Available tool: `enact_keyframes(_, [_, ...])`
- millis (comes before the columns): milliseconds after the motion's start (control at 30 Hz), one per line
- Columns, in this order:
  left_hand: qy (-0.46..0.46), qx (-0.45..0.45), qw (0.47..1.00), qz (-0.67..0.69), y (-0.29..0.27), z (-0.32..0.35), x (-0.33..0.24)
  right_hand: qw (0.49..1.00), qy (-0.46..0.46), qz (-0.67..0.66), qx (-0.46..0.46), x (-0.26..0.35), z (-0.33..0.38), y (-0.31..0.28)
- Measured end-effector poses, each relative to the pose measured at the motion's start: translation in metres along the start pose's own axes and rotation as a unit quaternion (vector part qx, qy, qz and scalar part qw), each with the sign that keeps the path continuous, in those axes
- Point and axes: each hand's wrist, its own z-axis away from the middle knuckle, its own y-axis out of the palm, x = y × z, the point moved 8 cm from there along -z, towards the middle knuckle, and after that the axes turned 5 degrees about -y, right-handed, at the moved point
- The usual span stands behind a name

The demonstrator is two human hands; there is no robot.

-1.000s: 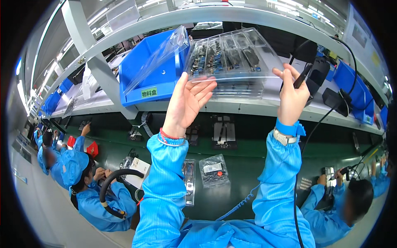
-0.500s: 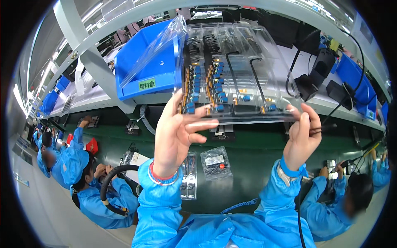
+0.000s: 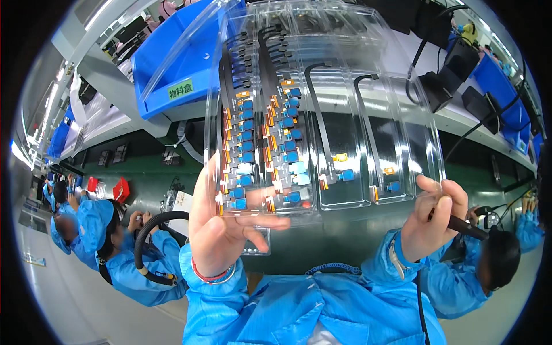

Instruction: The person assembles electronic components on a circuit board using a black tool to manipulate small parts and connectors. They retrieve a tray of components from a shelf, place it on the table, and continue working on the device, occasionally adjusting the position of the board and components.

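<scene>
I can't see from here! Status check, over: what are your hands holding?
Left hand and right hand grip clear tray of flex cables. Right also holds black tool. Nothing blocking.

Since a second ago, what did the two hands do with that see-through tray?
Both hands lifted the clear plastic tray off the shelf and drew it close to the camera. The left hand grips its lower left edge, and the right hand steadies the lower right corner while also holding a dark tool. The blue bin stayed on the shelf, and the co-workers stayed seated.
</scene>
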Motion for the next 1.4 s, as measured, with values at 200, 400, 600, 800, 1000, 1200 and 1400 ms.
enact_keyframes(200, [-0.002, -0.02, 1.0, 0.021, -0.004, 0.014, 0.007, 1.0, -0.017, -0.018, -0.005, 0.005, 0.008, -0.006])
enact_keyframes(400, [0.046, -0.059, 0.991, 0.11, -0.009, 0.023, 0.014, 0.998, -0.049, -0.032, 0.036, 0.014, 0.014, -0.004])
enact_keyframes(600, [0.051, -0.018, 0.994, 0.096, -0.009, 0.031, 0.017, 0.997, -0.057, -0.041, 0.043, 0.015, 0.021, -0.01])
enact_keyframes(800, [0.04, -0.005, 0.996, 0.078, -0.009, 0.036, 0.023, 0.997, -0.051, -0.037, 0.044, 0.013, 0.026, -0.018])
enact_keyframes(1000, [0.002, -0.014, 0.998, 0.057, -0.008, 0.041, 0.027, 0.994, -0.086, -0.028, 0.062, 0.015, 0.034, -0.025])
enact_keyframes(1200, [-0.054, -0.005, 0.998, 0.006, 0.006, 0.043, 0.031, 0.988, -0.102, -0.084, 0.078, 0.009, 0.039, -0.037])
enact_keyframes(1400, [-0.028, -0.022, 0.999, -0.008, 0.013, 0.045, 0.029, 0.98, -0.107, -0.131, 0.108, 0.006, 0.036, -0.032])
